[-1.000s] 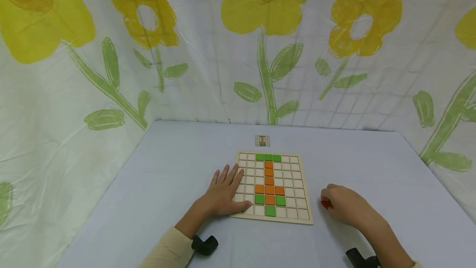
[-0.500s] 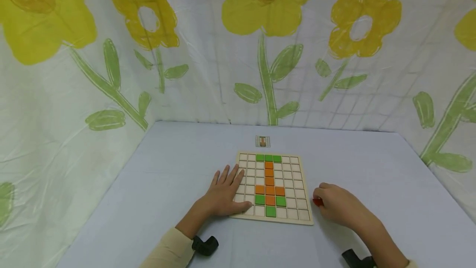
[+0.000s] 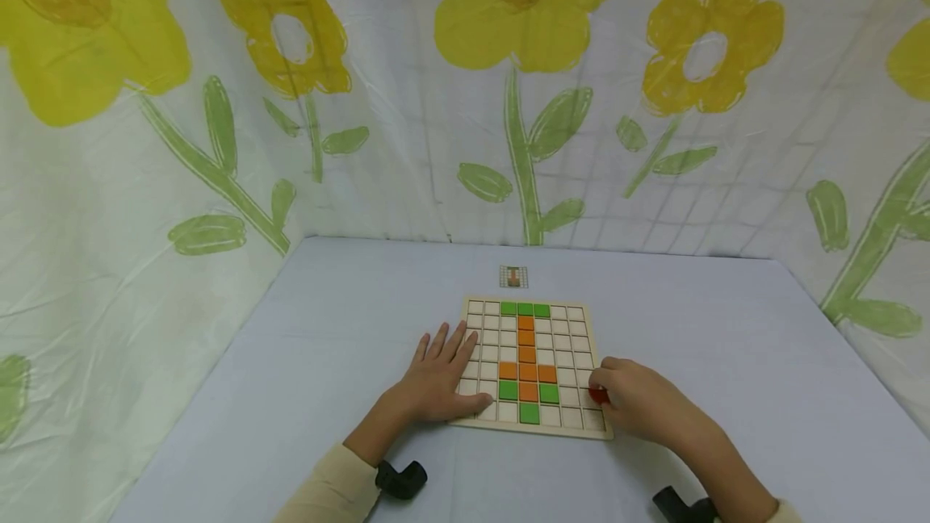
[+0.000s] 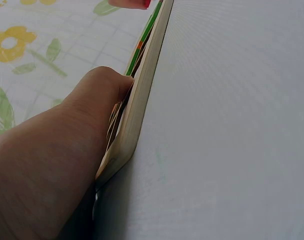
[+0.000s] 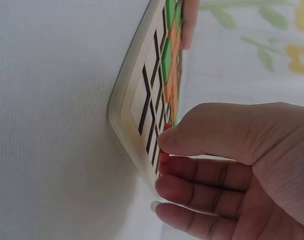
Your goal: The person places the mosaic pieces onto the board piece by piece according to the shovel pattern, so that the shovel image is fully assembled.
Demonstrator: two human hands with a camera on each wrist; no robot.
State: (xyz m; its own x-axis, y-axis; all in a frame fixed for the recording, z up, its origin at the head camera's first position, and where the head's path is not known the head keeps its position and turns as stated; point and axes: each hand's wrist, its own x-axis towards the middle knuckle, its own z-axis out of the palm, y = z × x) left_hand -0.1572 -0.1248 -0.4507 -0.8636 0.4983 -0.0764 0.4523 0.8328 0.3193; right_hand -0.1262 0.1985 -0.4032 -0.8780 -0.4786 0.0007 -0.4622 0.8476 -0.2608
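A square wooden grid board (image 3: 571, 416) lies on the white table, with green tiles (image 3: 525, 310) and orange tiles (image 3: 526, 353) set in its middle cells. Spread flat over the board's left side is my left hand (image 3: 436, 386), its thumb on the near left corner. Above the board's right edge, my right hand (image 3: 639, 399) pinches a small red piece (image 3: 599, 395) between thumb and fingers. In the right wrist view the thumb and fingers mostly cover the red piece (image 5: 164, 158), so its full shape is hidden.
Behind the board lies a small card (image 3: 513, 277) printed with a grid pattern. A white curtain (image 3: 407, 144) with painted yellow flowers hangs along the table's far edge. Each wrist wears a black device (image 3: 401, 479).
My right hand has moved left with the red piece, from the table beside the board to over its right edge. The left hand has stayed in place.
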